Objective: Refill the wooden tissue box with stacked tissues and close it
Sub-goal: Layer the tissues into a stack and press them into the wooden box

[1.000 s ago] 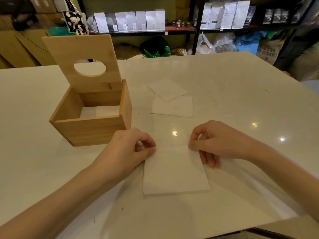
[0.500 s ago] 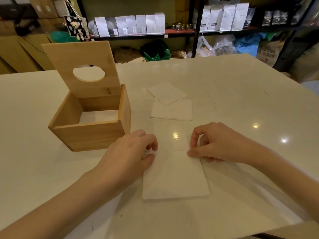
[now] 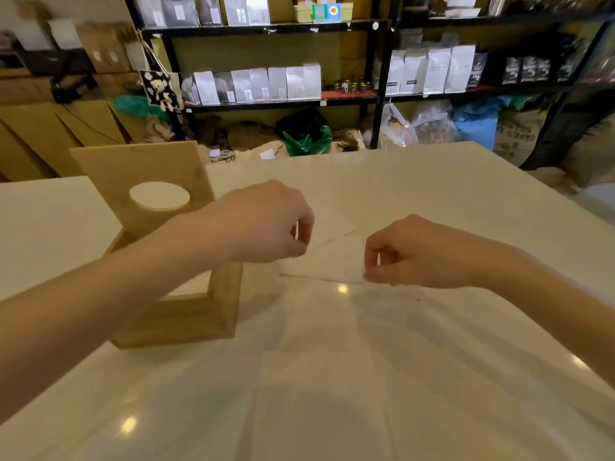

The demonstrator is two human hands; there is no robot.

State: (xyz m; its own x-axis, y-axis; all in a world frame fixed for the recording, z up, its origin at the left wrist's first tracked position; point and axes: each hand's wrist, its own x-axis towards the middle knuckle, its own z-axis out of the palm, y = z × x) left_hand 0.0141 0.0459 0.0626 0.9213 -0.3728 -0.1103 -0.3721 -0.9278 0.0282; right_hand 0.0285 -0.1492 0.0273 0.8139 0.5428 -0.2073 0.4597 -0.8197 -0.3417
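both hands are pinching a thin white tissue (image 3: pixel 327 261) in the air, left hand (image 3: pixel 269 224) and right hand (image 3: pixel 409 252) each at a far corner, beside the open wooden tissue box (image 3: pixel 186 314); it is looking light, limp and tearable, so gripping corners gently seems best

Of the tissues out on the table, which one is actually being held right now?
The tissue stretched between the left hand and right hand, pinched at both ends and lifted. The other tissue lies flat behind it, untouched.
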